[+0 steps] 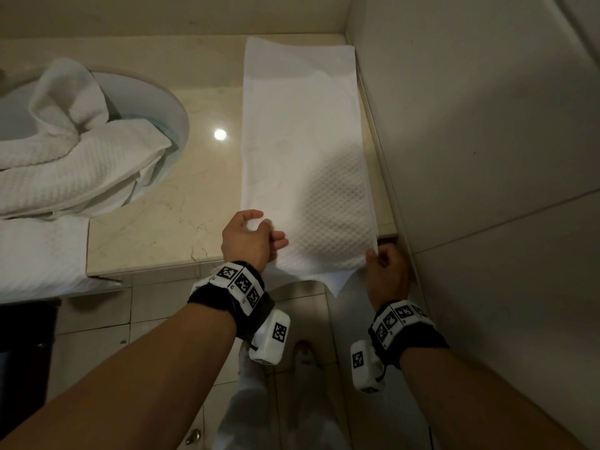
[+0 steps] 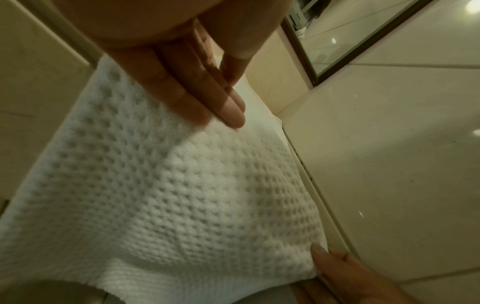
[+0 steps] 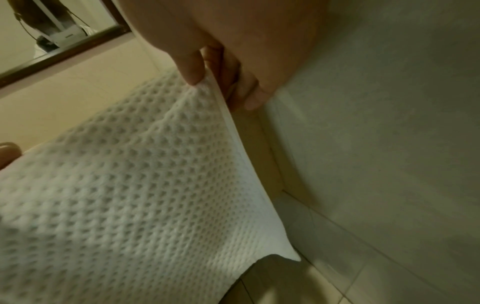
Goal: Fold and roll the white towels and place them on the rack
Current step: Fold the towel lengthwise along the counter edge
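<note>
1. Towel (image 1: pixel 305 151), white and bumpy, lies folded in a long strip on the counter (image 1: pixel 168 209), right beside the wall (image 1: pixel 480 125). Its near end hangs a little over the counter's front edge.
2. The right hand (image 1: pixel 386 271) pinches the near right corner of the towel. In the right wrist view, the thumb (image 3: pixel 191 67) is on top and the other fingers are curled under the edge, lifting it up a bit.
3. The left hand (image 1: pixel 246 238) is at the near left side of the towel. In the left wrist view, its fingers (image 2: pixel 215 102) are straight and close together, with the tips on the cloth. It is not grabbing.
4. More towels (image 1: pixel 68 157) sit in a messy pile over the sink (image 1: pixel 175 112) on the left, well apart from the folded one.
5. A bright light spot (image 1: pixel 220 134) shines on the counter between them.
</note>
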`<action>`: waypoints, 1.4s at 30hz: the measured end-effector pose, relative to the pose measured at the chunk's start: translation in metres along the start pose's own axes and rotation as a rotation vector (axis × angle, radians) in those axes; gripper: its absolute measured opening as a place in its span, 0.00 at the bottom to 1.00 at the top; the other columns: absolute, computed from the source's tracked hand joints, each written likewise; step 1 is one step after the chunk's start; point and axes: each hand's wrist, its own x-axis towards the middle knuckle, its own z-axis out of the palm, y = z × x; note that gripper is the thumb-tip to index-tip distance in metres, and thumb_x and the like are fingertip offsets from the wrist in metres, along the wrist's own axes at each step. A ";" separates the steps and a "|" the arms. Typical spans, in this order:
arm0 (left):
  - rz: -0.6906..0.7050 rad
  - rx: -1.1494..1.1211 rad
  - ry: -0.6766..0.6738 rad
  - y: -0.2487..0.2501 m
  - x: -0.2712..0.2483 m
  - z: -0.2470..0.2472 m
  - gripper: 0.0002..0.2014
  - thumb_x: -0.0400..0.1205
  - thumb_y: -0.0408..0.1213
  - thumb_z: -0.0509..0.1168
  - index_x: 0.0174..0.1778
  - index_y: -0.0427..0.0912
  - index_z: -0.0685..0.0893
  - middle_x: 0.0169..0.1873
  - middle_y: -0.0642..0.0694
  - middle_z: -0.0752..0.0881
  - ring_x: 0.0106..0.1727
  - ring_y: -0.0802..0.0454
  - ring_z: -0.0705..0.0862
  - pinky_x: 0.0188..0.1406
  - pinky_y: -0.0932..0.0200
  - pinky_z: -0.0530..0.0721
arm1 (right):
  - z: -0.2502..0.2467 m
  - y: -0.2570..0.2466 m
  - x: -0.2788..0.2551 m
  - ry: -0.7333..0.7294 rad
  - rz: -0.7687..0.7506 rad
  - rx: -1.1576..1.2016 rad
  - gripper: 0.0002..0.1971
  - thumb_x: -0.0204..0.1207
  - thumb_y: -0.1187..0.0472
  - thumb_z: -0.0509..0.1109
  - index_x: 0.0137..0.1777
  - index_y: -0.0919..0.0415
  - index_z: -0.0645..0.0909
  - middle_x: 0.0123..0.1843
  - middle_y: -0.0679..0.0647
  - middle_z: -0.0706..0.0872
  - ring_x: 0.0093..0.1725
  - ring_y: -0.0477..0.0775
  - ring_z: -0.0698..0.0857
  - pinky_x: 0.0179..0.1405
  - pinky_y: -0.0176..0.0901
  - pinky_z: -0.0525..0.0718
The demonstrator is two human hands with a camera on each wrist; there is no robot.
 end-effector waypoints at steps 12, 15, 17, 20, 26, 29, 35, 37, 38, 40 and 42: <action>-0.005 0.004 0.050 0.004 -0.002 0.002 0.08 0.83 0.30 0.64 0.55 0.46 0.82 0.31 0.41 0.92 0.32 0.45 0.93 0.26 0.58 0.83 | 0.011 0.005 0.017 -0.033 0.027 0.082 0.19 0.82 0.67 0.68 0.31 0.56 0.68 0.29 0.47 0.72 0.30 0.43 0.69 0.32 0.36 0.70; 0.017 -0.005 0.057 0.000 -0.003 0.003 0.09 0.83 0.30 0.63 0.56 0.46 0.82 0.30 0.43 0.92 0.30 0.45 0.92 0.26 0.58 0.82 | 0.011 0.006 0.020 -0.047 0.098 0.166 0.11 0.79 0.69 0.71 0.37 0.60 0.74 0.33 0.49 0.77 0.33 0.44 0.75 0.33 0.31 0.74; 0.057 -0.048 0.074 -0.006 -0.007 0.002 0.08 0.84 0.29 0.63 0.55 0.45 0.82 0.28 0.43 0.90 0.27 0.45 0.90 0.24 0.59 0.80 | 0.012 0.007 0.021 -0.071 0.159 0.241 0.11 0.76 0.73 0.72 0.42 0.59 0.75 0.37 0.50 0.81 0.37 0.45 0.79 0.36 0.34 0.76; 0.159 -0.121 0.165 -0.020 -0.017 -0.002 0.08 0.83 0.24 0.62 0.50 0.39 0.83 0.25 0.41 0.86 0.20 0.47 0.82 0.20 0.60 0.79 | 0.013 0.011 0.023 -0.105 0.188 0.287 0.14 0.72 0.77 0.73 0.50 0.61 0.77 0.42 0.50 0.84 0.41 0.45 0.83 0.39 0.36 0.78; 0.269 -0.173 0.263 -0.046 -0.021 -0.006 0.13 0.82 0.20 0.59 0.35 0.34 0.83 0.15 0.49 0.79 0.15 0.52 0.73 0.17 0.63 0.73 | 0.014 0.026 0.015 -0.243 0.184 0.241 0.12 0.73 0.77 0.73 0.52 0.63 0.84 0.42 0.48 0.87 0.42 0.43 0.84 0.42 0.36 0.80; 0.278 -0.179 0.269 -0.053 -0.020 -0.008 0.15 0.80 0.19 0.58 0.31 0.35 0.82 0.14 0.50 0.77 0.16 0.53 0.73 0.17 0.64 0.72 | 0.021 0.034 0.011 -0.324 0.196 0.250 0.21 0.71 0.81 0.72 0.59 0.59 0.84 0.50 0.53 0.89 0.49 0.49 0.86 0.49 0.41 0.82; 0.161 -0.115 0.380 -0.092 -0.013 -0.026 0.15 0.77 0.19 0.58 0.28 0.36 0.84 0.19 0.44 0.80 0.18 0.55 0.74 0.21 0.63 0.75 | 0.033 0.052 0.009 -0.339 0.234 0.252 0.29 0.68 0.81 0.75 0.68 0.60 0.80 0.62 0.55 0.86 0.63 0.57 0.83 0.64 0.51 0.82; 0.108 -0.015 0.393 -0.110 0.000 -0.033 0.13 0.78 0.22 0.60 0.34 0.38 0.86 0.27 0.43 0.83 0.25 0.54 0.79 0.30 0.61 0.77 | 0.037 0.057 0.008 -0.350 0.254 0.253 0.31 0.69 0.82 0.74 0.73 0.64 0.77 0.63 0.54 0.84 0.65 0.56 0.82 0.66 0.50 0.80; 0.080 0.047 0.398 -0.119 0.008 -0.036 0.10 0.79 0.24 0.62 0.40 0.38 0.87 0.32 0.43 0.86 0.32 0.52 0.83 0.36 0.61 0.78 | 0.038 0.059 0.007 -0.361 0.263 0.249 0.32 0.70 0.82 0.73 0.74 0.65 0.75 0.64 0.53 0.83 0.65 0.54 0.81 0.65 0.48 0.79; 0.022 0.164 0.379 -0.133 0.024 -0.039 0.09 0.80 0.27 0.67 0.54 0.39 0.85 0.45 0.45 0.86 0.45 0.47 0.84 0.45 0.61 0.77 | 0.043 0.066 0.005 -0.379 0.271 0.207 0.30 0.71 0.81 0.73 0.74 0.67 0.75 0.64 0.55 0.83 0.64 0.52 0.80 0.63 0.44 0.78; -0.004 0.231 0.283 -0.146 0.035 -0.042 0.18 0.78 0.27 0.71 0.64 0.38 0.81 0.56 0.45 0.82 0.49 0.50 0.82 0.47 0.66 0.80 | 0.043 0.071 0.000 -0.405 0.293 0.156 0.26 0.72 0.79 0.73 0.71 0.69 0.78 0.61 0.55 0.84 0.61 0.53 0.81 0.61 0.43 0.78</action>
